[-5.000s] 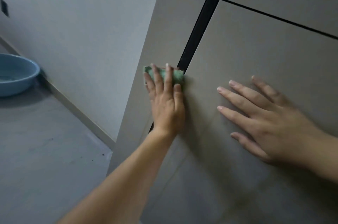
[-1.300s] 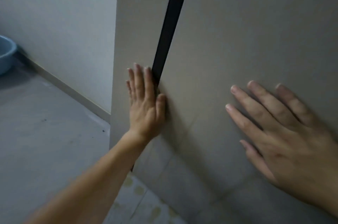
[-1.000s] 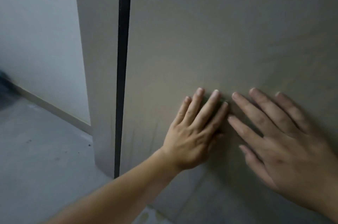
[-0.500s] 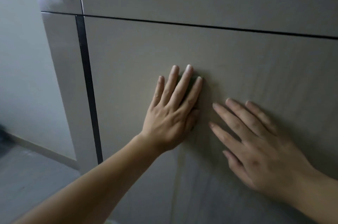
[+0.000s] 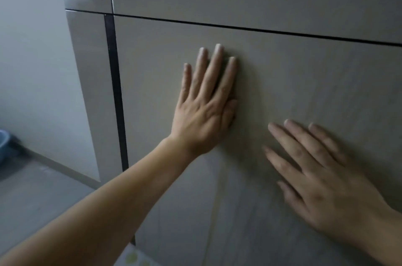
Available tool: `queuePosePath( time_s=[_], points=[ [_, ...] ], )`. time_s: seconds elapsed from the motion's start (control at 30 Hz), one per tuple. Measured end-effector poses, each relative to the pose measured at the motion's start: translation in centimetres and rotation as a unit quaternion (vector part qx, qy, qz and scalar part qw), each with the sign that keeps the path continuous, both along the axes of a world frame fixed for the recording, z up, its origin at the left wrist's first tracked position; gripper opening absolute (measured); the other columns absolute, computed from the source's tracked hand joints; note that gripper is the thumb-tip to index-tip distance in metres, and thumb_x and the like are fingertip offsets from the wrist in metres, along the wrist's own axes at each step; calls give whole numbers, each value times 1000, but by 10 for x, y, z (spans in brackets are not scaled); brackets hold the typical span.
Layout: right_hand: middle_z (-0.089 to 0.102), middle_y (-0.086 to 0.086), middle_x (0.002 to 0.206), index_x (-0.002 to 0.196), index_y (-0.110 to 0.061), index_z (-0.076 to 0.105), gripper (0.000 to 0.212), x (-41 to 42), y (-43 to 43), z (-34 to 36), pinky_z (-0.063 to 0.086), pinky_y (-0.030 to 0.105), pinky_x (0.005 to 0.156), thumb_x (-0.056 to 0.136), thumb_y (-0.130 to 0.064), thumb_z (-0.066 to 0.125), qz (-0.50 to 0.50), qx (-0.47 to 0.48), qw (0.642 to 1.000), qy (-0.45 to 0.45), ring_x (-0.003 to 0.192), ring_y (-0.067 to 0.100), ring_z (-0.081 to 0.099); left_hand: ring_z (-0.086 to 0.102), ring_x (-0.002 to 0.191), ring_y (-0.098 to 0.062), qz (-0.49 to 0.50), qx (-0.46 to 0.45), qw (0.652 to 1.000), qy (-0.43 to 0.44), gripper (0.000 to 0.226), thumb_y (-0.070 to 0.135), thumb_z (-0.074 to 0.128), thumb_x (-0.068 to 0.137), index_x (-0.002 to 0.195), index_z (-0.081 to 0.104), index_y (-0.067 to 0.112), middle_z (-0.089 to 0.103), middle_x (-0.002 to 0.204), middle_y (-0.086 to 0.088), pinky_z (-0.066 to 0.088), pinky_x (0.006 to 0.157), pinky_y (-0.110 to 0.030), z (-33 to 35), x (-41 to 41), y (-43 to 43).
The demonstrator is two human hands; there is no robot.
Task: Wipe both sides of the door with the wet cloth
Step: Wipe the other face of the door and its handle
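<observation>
The grey-beige door (image 5: 293,83) fills most of the view, with a black vertical strip (image 5: 115,96) near its left edge and a thin horizontal groove (image 5: 261,30) above. My left hand (image 5: 204,113) lies flat on the panel with straight fingers pointing up, pressing against it. No cloth shows; anything under that palm is hidden. My right hand (image 5: 322,178) rests flat on the door lower right, fingers spread, slightly blurred. Faint damp streaks run down the panel below my left hand.
A pale wall (image 5: 32,70) stands left of the door's edge. The rim of a blue basin (image 5: 2,144) sits on the grey floor (image 5: 32,196) at the far left. A patterned patch of flooring (image 5: 134,258) shows below the door.
My left hand slid from the black strip rightward across the panel, then upward away from my right hand. My right hand stayed flat on the door. The view tilted up.
</observation>
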State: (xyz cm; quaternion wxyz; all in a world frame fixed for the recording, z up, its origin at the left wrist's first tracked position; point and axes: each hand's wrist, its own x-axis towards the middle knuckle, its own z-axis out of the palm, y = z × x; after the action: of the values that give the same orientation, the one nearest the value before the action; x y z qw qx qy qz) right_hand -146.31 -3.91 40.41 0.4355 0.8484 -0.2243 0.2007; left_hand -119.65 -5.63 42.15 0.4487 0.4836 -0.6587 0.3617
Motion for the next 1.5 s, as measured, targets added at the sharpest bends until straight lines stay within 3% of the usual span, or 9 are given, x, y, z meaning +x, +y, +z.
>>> queuePosePath(
  time_s=[0.1,0.3,0.47,0.77,0.97,1.03,1.23,1.37,1.5],
  points=[
    [30,19,163,143,-7,56,57,19,-1,-8,24,55,122,92,-33,53,8,-10,1000,10,151,37,30,-7,156,-39,29,26,998,46,64,38,28,108,161,9,8,9,168,-23,-5,127,-54,-40,38,-3],
    [31,20,163,142,-5,57,58,60,-2,-39,26,56,121,90,-32,58,39,4,998,52,151,37,31,-11,158,-30,-10,55,998,-20,61,42,29,108,161,12,18,11,167,-8,-4,127,-49,-134,-8,3],
    [30,18,164,146,-4,53,60,82,-8,-67,26,55,120,93,-32,50,39,17,995,87,151,36,30,-16,157,-31,71,90,985,129,67,47,17,109,162,-14,21,-22,169,-3,-10,127,-47,-201,104,1],
    [29,17,164,152,-4,43,62,126,-26,-112,21,57,122,96,-32,44,45,-26,986,157,152,38,28,-16,157,-33,21,93,979,179,66,47,19,109,162,-11,23,-22,169,-2,-8,127,-51,-281,99,-4],
    [26,17,166,154,-6,40,69,167,-33,-132,15,59,123,91,-33,51,48,-27,980,191,153,39,25,-12,158,-23,67,75,840,534,68,36,20,103,162,0,9,-8,171,-13,-14,127,-43,-306,182,-23],
    [25,16,166,154,-5,40,72,175,-33,-136,15,60,123,89,-33,54,41,-22,980,192,153,39,23,-14,158,-24,51,74,828,553,67,35,21,104,162,2,7,-10,171,-13,-16,126,-37,-306,170,-23],
    [26,17,166,153,-5,41,73,190,-29,-152,12,58,125,87,-32,56,33,-7,981,188,153,39,22,-14,158,-31,24,109,890,443,69,44,20,107,161,-8,13,-14,169,-9,-10,127,-46,-346,123,-10],
    [26,18,165,152,-3,43,74,205,-28,-160,11,55,126,85,-32,57,34,0,977,210,153,39,23,-17,156,-11,55,97,746,656,75,50,12,98,162,-6,14,-15,171,-4,-16,125,-32,-342,187,-26],
    [25,18,165,151,-2,43,73,208,-28,-165,9,55,126,85,-31,57,32,16,980,195,154,39,22,-19,155,-10,47,129,720,680,71,44,13,101,162,-9,16,-20,170,0,-20,113,-11,-343,196,-25]
  ],
)
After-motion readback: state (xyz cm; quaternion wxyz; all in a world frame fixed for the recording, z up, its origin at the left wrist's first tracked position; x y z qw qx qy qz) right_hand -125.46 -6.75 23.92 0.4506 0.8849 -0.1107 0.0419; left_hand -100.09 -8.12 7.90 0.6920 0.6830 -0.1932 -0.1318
